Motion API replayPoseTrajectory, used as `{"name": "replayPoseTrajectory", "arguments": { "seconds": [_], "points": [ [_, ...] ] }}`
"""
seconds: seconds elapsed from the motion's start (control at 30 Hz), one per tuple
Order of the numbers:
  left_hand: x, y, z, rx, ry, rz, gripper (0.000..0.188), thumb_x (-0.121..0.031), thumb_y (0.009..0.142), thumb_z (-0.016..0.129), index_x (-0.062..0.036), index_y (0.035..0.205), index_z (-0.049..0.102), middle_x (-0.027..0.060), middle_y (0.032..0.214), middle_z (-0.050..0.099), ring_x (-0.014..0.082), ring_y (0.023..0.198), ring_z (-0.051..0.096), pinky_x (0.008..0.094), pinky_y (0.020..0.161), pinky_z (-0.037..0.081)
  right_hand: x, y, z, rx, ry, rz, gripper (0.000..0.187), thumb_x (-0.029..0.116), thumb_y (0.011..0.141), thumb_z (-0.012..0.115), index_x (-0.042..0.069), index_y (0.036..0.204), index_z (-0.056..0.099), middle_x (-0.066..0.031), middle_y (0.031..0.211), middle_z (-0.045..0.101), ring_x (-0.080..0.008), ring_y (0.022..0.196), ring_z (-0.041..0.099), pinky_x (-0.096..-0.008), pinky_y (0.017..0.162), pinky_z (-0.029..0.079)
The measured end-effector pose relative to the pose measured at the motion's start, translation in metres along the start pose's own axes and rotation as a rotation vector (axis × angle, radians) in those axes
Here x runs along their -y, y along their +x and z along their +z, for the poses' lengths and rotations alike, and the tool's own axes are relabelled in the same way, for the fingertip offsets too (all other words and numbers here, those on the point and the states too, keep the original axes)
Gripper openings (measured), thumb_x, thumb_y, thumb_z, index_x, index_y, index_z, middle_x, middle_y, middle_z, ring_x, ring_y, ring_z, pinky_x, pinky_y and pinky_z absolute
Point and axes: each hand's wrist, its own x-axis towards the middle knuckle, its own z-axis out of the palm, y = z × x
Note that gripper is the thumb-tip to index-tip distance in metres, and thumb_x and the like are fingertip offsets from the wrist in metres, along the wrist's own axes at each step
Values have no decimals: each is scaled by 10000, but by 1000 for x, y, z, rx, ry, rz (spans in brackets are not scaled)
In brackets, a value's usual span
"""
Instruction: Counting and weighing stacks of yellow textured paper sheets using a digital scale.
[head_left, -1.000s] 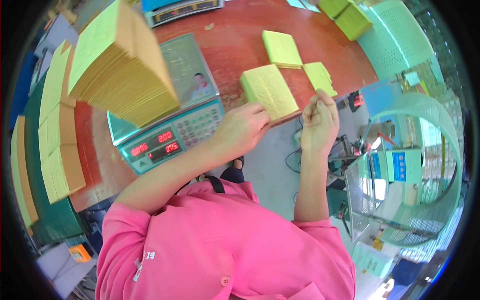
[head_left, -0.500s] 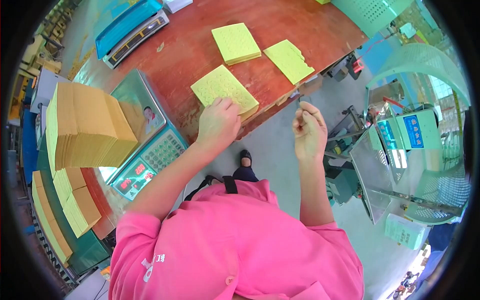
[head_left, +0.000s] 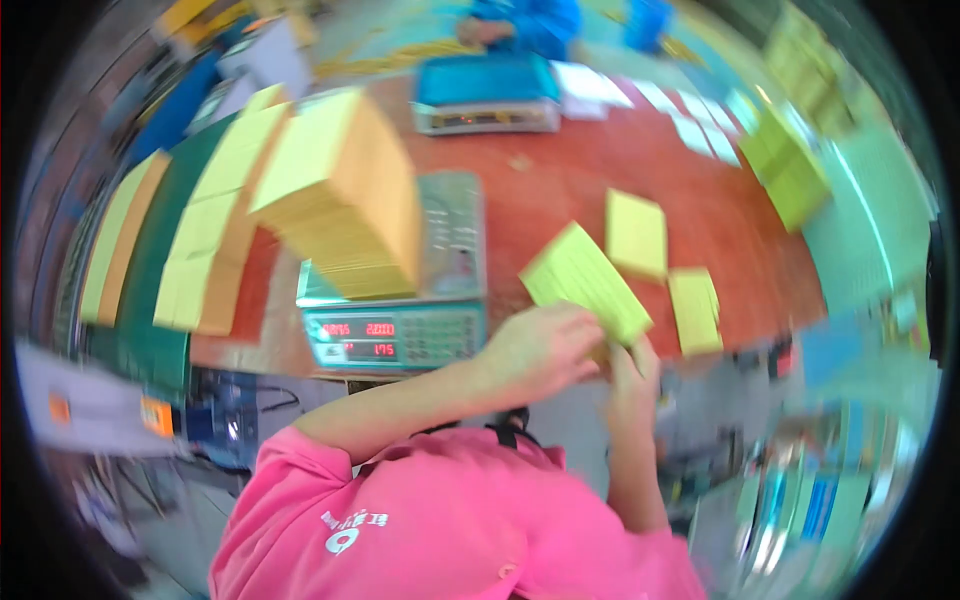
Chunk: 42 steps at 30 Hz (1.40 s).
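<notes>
Both my hands are at a thin stack of yellow sheets [head_left: 587, 282], lifted and tilted over the table's near edge. My left hand [head_left: 545, 345] grips its lower left edge with bent fingers. At the lower right corner, my right hand [head_left: 632, 380] pinches it, partly blurred. Beyond lie another yellow sheet stack [head_left: 636, 235] and, to its right, a smaller yellow piece with a ragged edge [head_left: 695, 312]. Left of my hands, a teal counting scale [head_left: 400, 335] with red digits bears a tall block of yellow sheets [head_left: 340, 200] with tan sides.
The red table [head_left: 540, 170] has a second scale with a blue tray [head_left: 486, 90] at its far side, with a person in blue [head_left: 545, 25] behind it. More yellow stacks [head_left: 215, 230] stand at the left on a green surface. White papers and a yellow-green bundle [head_left: 785, 170] are at the far right.
My left hand has raised the near sheet stack off the table, and my right hand has come in to hold it. My view has swung left, blurring the surroundings.
</notes>
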Motion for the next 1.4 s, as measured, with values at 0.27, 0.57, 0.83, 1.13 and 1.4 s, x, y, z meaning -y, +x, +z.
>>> {"name": "replayPoseTrajectory", "arguments": {
  "seconds": [0.27,0.57,0.83,1.13,1.4],
  "points": [
    [-35,-18,-152,-184,233,-2,289,-156,761,744,-25,1005,659,87,950,618,258,850,631,354,698,509,153,-5,35,426,-833,-617,290,-10,844,562,-17,1128,624,-107,870,647,-144,687,581,-290,640,463],
    [36,-68,-280,-623,-512,-461,199,-246,885,736,-54,888,681,-57,707,603,13,579,498,195,493,360,168,57,212,573,194,-423,469,68,902,613,-63,1333,481,-130,1113,638,-157,1002,615,-300,888,495],
    [151,-90,-330,-607,-682,-698,196,-266,890,712,-82,842,665,10,714,647,72,524,506,211,463,348,156,147,315,632,41,-288,357,92,895,658,-83,1199,592,-123,987,686,-155,818,669,-286,720,546],
    [208,-97,-305,-503,-828,-709,167,-215,883,697,-92,974,631,25,783,675,108,601,590,251,496,403,133,157,322,468,-122,-255,399,63,849,700,-94,1196,584,-113,878,681,-149,677,653,-259,574,520],
    [203,-96,-296,-491,-790,-746,207,-211,887,686,-78,1030,618,45,795,679,130,615,602,259,493,398,126,155,316,447,-103,-236,427,74,852,712,-106,1214,576,-97,885,681,-143,724,661,-269,624,539]
  ]
}}
